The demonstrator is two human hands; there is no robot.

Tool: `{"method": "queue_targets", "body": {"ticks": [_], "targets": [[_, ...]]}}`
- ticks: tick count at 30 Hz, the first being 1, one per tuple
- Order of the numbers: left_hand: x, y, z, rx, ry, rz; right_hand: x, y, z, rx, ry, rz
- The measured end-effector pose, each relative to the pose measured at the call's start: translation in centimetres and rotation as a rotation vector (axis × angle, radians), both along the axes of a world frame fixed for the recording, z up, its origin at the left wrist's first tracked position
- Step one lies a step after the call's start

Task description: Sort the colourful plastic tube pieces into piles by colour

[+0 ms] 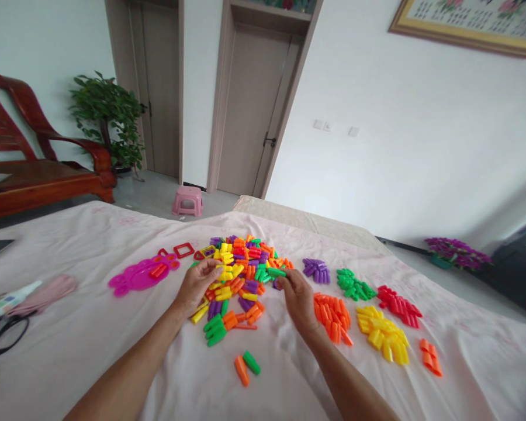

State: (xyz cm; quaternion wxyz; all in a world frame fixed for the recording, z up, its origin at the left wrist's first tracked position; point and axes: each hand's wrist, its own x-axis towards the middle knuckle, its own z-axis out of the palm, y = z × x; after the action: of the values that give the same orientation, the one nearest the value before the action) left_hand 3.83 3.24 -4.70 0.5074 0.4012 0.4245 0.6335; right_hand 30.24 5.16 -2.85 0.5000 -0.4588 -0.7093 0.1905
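A mixed pile of bullet-shaped plastic toy pieces (249, 270) in yellow, orange, green, purple and red lies on the cloth before me. My left hand (200, 285) is at the pile's left side, thumb and fingers pinched at a yellow toy piece (226, 275). At the right edge, my right hand (297, 297) pinches a green toy piece (276, 272) between thumb and fingers. Nearer to me lie joined green pieces (214, 331), a loose orange piece (241, 371) and a loose green piece (251, 362).
Sorted heaps lie on the right: purple (316, 271), green (354, 285), red (398, 306), orange (332, 318) and yellow (383, 335). A pink plastic tray (134, 277) sits left of the pile, beside red frames (183, 250). Glasses (9, 339) rest at far left.
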Motion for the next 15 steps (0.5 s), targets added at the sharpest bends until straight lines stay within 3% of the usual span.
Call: {"method": "queue_targets", "body": {"ticks": [4, 8, 11, 13, 15], "targets": [[0.1, 0.1, -0.1, 0.037, 0.119, -0.010, 3.0, 1.1, 0.1, -0.225, 0.167, 0.008], [0.8, -0.2, 0.1, 0.074, 0.215, -0.024, 5.1, 1.0, 0.4, -0.231, 0.227, 0.015], [-0.4, -0.2, -0.3, 0.074, 0.244, 0.127, 7.9, 1.4, 1.0, -0.209, 0.200, -0.030], [-2.0, 0.3, -1.1, 0.020, 0.298, 0.311, 10.7, 2.1, 1.4, -0.221, 0.192, -0.088], [-3.8, 1.1, -2.3, -0.030, 0.440, 0.391, 14.0, 3.1, 1.7, -0.245, 0.198, -0.180]]}}
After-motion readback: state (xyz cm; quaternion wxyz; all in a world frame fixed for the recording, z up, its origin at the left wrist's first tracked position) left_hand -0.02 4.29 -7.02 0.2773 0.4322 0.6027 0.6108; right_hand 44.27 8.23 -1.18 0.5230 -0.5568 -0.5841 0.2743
